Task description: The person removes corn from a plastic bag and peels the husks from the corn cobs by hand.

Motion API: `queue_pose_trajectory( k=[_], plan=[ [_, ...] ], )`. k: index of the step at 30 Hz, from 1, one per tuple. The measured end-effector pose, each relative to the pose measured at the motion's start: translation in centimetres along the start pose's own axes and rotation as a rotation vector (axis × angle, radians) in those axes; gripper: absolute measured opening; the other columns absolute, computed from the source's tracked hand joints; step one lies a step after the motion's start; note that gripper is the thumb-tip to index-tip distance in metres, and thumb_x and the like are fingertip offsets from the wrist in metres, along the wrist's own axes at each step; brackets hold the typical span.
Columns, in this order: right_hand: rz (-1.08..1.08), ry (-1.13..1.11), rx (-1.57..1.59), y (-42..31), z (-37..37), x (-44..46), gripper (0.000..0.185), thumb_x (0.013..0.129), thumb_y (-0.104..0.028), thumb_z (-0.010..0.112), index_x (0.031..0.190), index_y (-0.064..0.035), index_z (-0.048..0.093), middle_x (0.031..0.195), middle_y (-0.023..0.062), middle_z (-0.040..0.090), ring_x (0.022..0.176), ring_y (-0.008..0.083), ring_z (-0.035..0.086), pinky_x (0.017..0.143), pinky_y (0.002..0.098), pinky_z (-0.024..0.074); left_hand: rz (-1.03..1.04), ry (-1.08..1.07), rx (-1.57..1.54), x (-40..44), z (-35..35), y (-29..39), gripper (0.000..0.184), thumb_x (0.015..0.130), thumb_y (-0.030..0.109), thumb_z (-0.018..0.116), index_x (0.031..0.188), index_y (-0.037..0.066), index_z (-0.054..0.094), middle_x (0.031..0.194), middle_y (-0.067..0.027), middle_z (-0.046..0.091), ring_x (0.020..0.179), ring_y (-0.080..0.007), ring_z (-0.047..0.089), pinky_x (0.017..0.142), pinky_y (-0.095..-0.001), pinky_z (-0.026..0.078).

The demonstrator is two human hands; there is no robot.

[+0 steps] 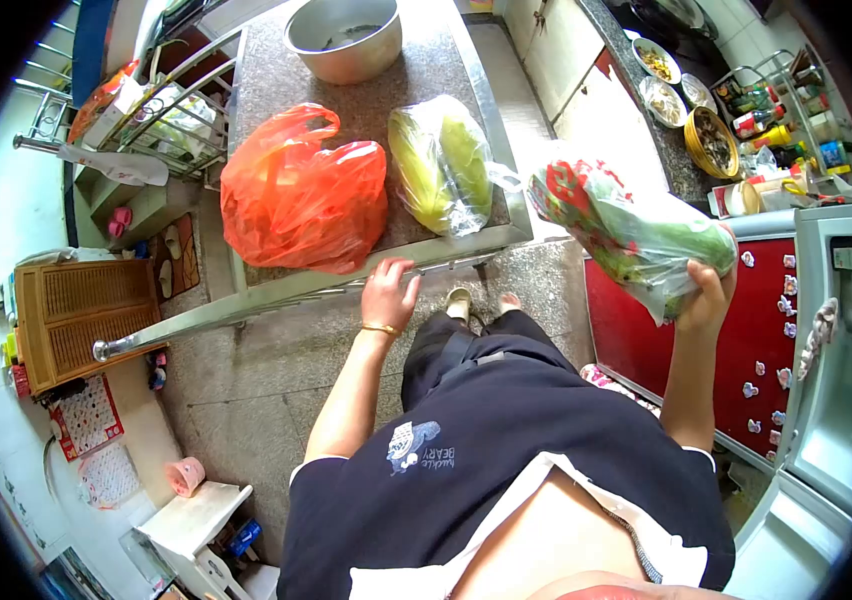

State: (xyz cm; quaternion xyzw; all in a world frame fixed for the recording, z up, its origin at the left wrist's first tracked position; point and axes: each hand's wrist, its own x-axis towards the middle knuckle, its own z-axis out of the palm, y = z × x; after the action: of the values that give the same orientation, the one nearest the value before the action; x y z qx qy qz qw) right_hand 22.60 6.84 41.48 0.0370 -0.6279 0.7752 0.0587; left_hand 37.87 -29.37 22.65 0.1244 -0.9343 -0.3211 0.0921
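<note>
My right hand [708,298] is closed on a clear plastic bag of green vegetables [626,235] with red print, held up at the right of the table. My left hand [388,292] is empty, its fingers apart, at the table's front edge, just below a red plastic bag [304,190]. What the red bag holds is hidden. Beside it lies a clear bag of pale green vegetables [441,165]. A metal pot [344,42] stands farther back on the table [426,70].
At right, an open fridge [846,370] stands by a red panel [646,310]. The counter [681,170] behind holds bowls, a basket [712,142] and several bottles. A metal railing [176,110] is left of the table; a white cabinet [191,515] stands lower left.
</note>
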Motion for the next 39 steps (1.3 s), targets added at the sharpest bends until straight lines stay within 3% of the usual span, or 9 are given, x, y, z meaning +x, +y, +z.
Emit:
queue_pose_trajectory(
  k=[5, 10, 16, 18, 23, 25, 31, 35, 39],
  plan=[
    [-0.055, -0.056, -0.054, 0.1, 4.4, 4.3, 0.061, 0.063, -0.001, 0.063, 0.121, 0.0008, 0.048, 0.109, 0.0098, 0.056, 0.103, 0.0211, 0.054, 0.095, 0.0332, 0.0416, 0.160, 0.207, 0.047, 6.3, 1.3, 4.3, 0.038, 0.074, 0.020, 0.069, 0.109, 0.010, 0.060, 0.113, -0.0140, 0.055, 0.105, -0.0324, 0.052, 0.090, -0.0407, 0.042],
    [-0.129, -0.145, 0.009, 2.5, 10.3, 11.5, 0.060, 0.061, 0.007, 0.066, 0.118, -0.0041, 0.051, 0.105, 0.0060, 0.058, 0.096, 0.0179, 0.056, 0.090, 0.0297, 0.0447, 0.005, 0.233, 0.121, 8.1, 2.6, 6.5, 0.047, 0.072, 0.027, 0.072, 0.114, 0.011, 0.059, 0.126, -0.0148, 0.047, 0.116, -0.0331, 0.043, 0.095, -0.0435, 0.037],
    [-0.494, -0.416, -0.038, 12.3, 18.7, 21.3, 0.061, 0.064, 0.005, 0.072, 0.119, -0.0066, 0.047, 0.111, 0.0055, 0.052, 0.104, 0.0155, 0.052, 0.089, 0.0291, 0.0463, -0.115, 0.252, 0.052, 7.3, 2.8, 5.9, 0.047, 0.072, 0.023, 0.071, 0.114, 0.007, 0.058, 0.127, -0.0181, 0.045, 0.116, -0.0359, 0.044, 0.099, -0.0449, 0.035],
    [-0.906, -0.404, -0.381, 17.1, 21.9, 24.5, 0.054, 0.066, -0.003, 0.071, 0.115, -0.0066, 0.050, 0.108, 0.0126, 0.052, 0.105, 0.0277, 0.051, 0.090, 0.0358, 0.0437, -0.188, 0.290, 0.042, 6.5, 2.8, 5.9, 0.046, 0.072, 0.020, 0.071, 0.114, 0.006, 0.058, 0.128, -0.0197, 0.045, 0.118, -0.0360, 0.043, 0.102, -0.0453, 0.033],
    [-0.965, -0.874, -0.817, 29.4, 24.9, 25.0, 0.052, 0.064, -0.006, 0.069, 0.112, -0.0169, 0.052, 0.123, 0.0063, 0.052, 0.121, 0.0341, 0.041, 0.098, 0.0557, 0.0336, -0.340, 0.380, 0.087, 3.5, 2.2, 6.9, 0.045, 0.072, 0.016, 0.072, 0.114, 0.007, 0.059, 0.126, -0.0193, 0.046, 0.117, -0.0361, 0.044, 0.101, -0.0450, 0.035],
    [-0.929, -0.864, -0.700, 30.9, 27.2, 25.4, 0.053, 0.061, -0.003, 0.071, 0.109, -0.0156, 0.051, 0.124, 0.0052, 0.053, 0.122, 0.0344, 0.042, 0.102, 0.0486, 0.0298, -0.454, 0.431, 0.085, 2.2, 2.4, 7.6, 0.043, 0.072, 0.014, 0.072, 0.112, 0.006, 0.059, 0.124, -0.0207, 0.046, 0.116, -0.0372, 0.045, 0.097, -0.0455, 0.039],
    [-0.820, -1.023, -0.823, 30.9, 32.2, 27.1, 0.059, 0.067, -0.015, 0.069, 0.122, -0.0234, 0.050, 0.136, 0.0013, 0.043, 0.131, 0.0302, 0.033, 0.104, 0.0604, 0.0224, -0.598, 0.533, 0.073, 1.7, 1.6, 7.8, 0.043, 0.074, 0.012, 0.070, 0.114, 0.003, 0.057, 0.124, -0.0205, 0.044, 0.117, -0.0375, 0.044, 0.098, -0.0445, 0.039],
    [-0.724, -0.910, -0.684, 28.5, 30.3, 25.5, 0.062, 0.076, -0.030, 0.070, 0.132, -0.0169, 0.046, 0.140, 0.0135, 0.038, 0.131, 0.0323, 0.033, 0.107, 0.0518, 0.0272, -0.715, 0.771, 0.087, 3.5, 0.3, 6.0, 0.075, 0.073, 0.019, 0.076, 0.136, 0.005, 0.036, 0.134, -0.0262, 0.033, 0.127, -0.0409, 0.032, 0.104, -0.0494, 0.031],
    [-0.529, -0.816, -0.515, 27.0, 22.8, 21.3, 0.062, 0.081, -0.029, 0.069, 0.133, -0.0072, 0.043, 0.131, 0.0150, 0.045, 0.125, 0.0293, 0.040, 0.106, 0.0405, 0.0301, -0.913, 0.794, 0.037, 4.5, -1.0, 1.1, 0.124, 0.060, 0.051, 0.083, 0.147, 0.009, 0.006, 0.146, -0.0355, 0.007, 0.138, -0.0462, 0.006, 0.109, -0.0565, 0.018]
  ],
)
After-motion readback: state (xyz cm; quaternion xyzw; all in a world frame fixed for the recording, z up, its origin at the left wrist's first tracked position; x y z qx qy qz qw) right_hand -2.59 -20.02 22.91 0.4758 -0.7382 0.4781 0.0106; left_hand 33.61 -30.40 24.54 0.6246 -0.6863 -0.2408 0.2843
